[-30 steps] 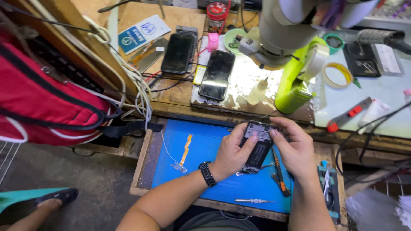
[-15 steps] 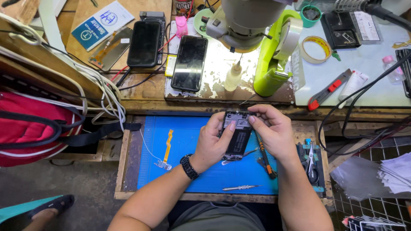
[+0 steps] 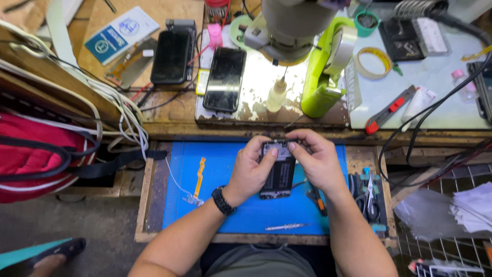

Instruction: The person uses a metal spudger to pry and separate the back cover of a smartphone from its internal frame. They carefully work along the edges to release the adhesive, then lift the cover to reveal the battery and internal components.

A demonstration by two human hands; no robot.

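Gripping opened phone (image 3: 277,174) — both hands: left (image 3: 251,172) | right (image 3: 318,161) — above blue mat (image 3: 230,210)

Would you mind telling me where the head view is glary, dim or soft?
Head view: bright glare on the worn plate under the lamp; the opened phone between left hand and right hand is evenly lit and sharp; the floor lower left is dim; the frame edges bend slightly.
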